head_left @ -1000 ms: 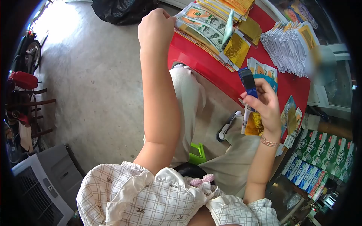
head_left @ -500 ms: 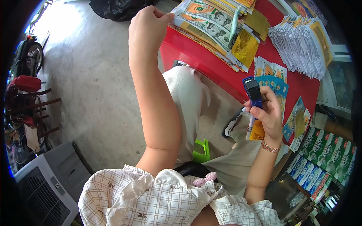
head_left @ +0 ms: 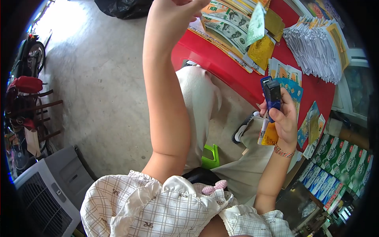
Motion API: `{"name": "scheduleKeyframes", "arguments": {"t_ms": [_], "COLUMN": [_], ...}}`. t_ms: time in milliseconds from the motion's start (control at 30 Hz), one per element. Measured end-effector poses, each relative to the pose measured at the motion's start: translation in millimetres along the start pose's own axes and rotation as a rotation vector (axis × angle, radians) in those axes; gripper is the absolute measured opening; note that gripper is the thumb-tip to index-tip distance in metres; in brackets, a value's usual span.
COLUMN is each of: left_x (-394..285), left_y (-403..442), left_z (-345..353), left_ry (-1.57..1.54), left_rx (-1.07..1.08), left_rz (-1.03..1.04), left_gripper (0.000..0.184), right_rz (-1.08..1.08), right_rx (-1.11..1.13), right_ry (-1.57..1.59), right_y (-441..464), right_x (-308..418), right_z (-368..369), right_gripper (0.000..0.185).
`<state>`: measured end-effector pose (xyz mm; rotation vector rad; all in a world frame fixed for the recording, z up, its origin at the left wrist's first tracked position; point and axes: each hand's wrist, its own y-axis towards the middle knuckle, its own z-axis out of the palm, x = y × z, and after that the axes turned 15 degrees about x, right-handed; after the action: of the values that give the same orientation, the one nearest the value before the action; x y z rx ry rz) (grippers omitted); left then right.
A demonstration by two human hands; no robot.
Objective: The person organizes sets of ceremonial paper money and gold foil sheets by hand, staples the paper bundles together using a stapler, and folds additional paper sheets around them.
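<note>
My left hand (head_left: pixel 171 21) is at the top edge, beside the left end of a pile of printed dollar notes (head_left: pixel 229 25); its fingers are pressed together and partly cut off, so what they hold is unclear. My right hand (head_left: pixel 287 120) grips a blue and black stapler (head_left: pixel 272 96). Just below the stapler, a gold packet (head_left: pixel 270 136) and a thin white piece (head_left: pixel 263 126) show by the same fingers. A pale green folded note (head_left: pixel 256 25) stands up from the pile, above a gold foil sheet (head_left: pixel 260 51). Blue cards (head_left: pixel 290 89) lie behind my right hand.
A red table (head_left: pixel 233 75) carries a thick stack of white envelopes (head_left: pixel 314 49) at the right. Green boxes (head_left: pixel 333 152) are at lower right. A green stool (head_left: pixel 211 157), a grey cooler (head_left: pixel 51 189) and a black bag (head_left: pixel 124 8) are on the floor.
My left hand has moved up and to the right, partly out of view. The pale green note now shows wider. The stapler in my right hand is more upright and slightly farther right.
</note>
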<state>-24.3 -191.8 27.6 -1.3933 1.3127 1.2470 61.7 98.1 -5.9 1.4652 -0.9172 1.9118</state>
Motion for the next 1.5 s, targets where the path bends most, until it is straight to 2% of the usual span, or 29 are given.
{"name": "scheduleKeyframes", "arguments": {"t_ms": [33,133,200,267,367,500,567,600,667,700,733,800,833,900,933,1000,1033,1067,1167,1200,1300,1367,1500], "left_x": [0.3,-1.3,2.7,11.4,6.3,13.9,31.8,32.8,31.7,31.5,29.4,19.1,18.7,16.8,15.0,-7.6,-23.9,-22.7,-12.7,-11.4,8.2,10.0,9.3], "left_y": [-1.4,-8.7,-9.3,-5.7,-10.4,-7.0,-6.5,-6.7,-9.3,-8.4,-9.0,-11.9,-11.7,-12.8,-13.8,-18.2,-17.5,-16.8,-4.3,-3.9,-1.3,-5.3,-8.8], "left_z": [0.0,1.9,0.0,-6.6,-6.5,-12.9,-15.1,-16.0,-17.6,-16.7,-18.1,-20.0,-20.5,-18.5,-15.4,-8.0,-6.3,-4.5,-5.6,-7.0,-33.4,-41.8,-41.9], "left_ry": [-0.001,0.369,0.283,0.385,0.408,0.380,0.480,0.481,0.598,0.619,0.620,0.554,0.548,0.291,0.283,-0.268,-0.643,-0.646,-0.712,-0.803,-0.969,-1.375,-1.370], "left_rx": [-0.007,-0.190,-0.184,-0.097,-0.107,-0.044,-0.036,-0.038,0.143,0.163,0.161,0.337,0.334,0.324,0.325,0.335,0.298,0.297,0.114,0.097,0.186,0.217,0.273], "left_rz": [-0.003,-0.189,-0.213,-0.208,-0.155,-0.193,-0.253,-0.250,-0.394,-0.442,-0.441,-0.447,-0.435,-0.023,-0.015,0.200,0.133,0.124,0.435,0.508,0.575,0.579,0.613], "left_gripper": [0.028,0.035,0.033,0.027,0.023,0.019,0.052,0.052,0.057,0.056,0.056,0.050,0.050,0.041,0.041,0.033,0.015,0.015,0.014,0.020,0.031,0.036,0.034], "right_rz": [0.004,-0.009,-0.032,-0.038,-0.048,-0.045,-0.047,-0.047,-0.048,-0.045,-0.047,-0.040,-0.047,-0.025,-0.027,-0.051,-0.047,-0.039,-0.063,-0.063,-0.038,-0.050,-0.058], "right_rx": [0.006,0.007,0.011,0.011,0.009,0.008,0.008,0.008,0.008,0.007,0.008,-0.008,-0.010,-0.005,-0.009,0.012,0.018,0.016,0.006,-0.002,0.003,0.001,0.021], "right_ry": [-0.001,-0.015,-0.010,-0.009,-0.009,-0.018,-0.018,-0.015,-0.012,-0.007,-0.007,-0.010,-0.023,-0.002,-0.012,0.032,0.040,0.043,0.035,0.029,0.033,0.026,0.006], "right_y": [0.2,1.1,1.2,1.2,1.4,1.4,1.2,1.2,1.3,1.2,0.7,0.5,1.1,0.0,-0.3,0.1,-0.3,0.1,0.6,0.0,-0.2,0.8,1.8], "right_x": [0.0,-1.1,-2.1,-2.8,-3.6,-2.3,-2.5,-2.9,-3.3,-3.8,-4.5,-4.5,-3.4,-2.2,-2.7,-5.7,-6.9,-7.9,-7.3,-7.0,-6.5,-6.1,-6.0], "right_z": [0.2,-0.8,-1.6,-1.8,-2.0,-0.9,-0.8,-0.8,-1.0,-0.8,-0.1,-0.4,-0.8,-0.8,-2.4,-4.7,-6.3,-5.3,-5.1,-5.7,-4.9,-3.1,-4.0], "right_gripper": [0.046,0.047,0.047,0.048,0.048,0.048,0.048,0.047,0.047,0.047,0.047,0.046,0.046,0.045,0.045,0.046,0.045,0.045,0.044,0.044,0.045,0.043,0.041]}}
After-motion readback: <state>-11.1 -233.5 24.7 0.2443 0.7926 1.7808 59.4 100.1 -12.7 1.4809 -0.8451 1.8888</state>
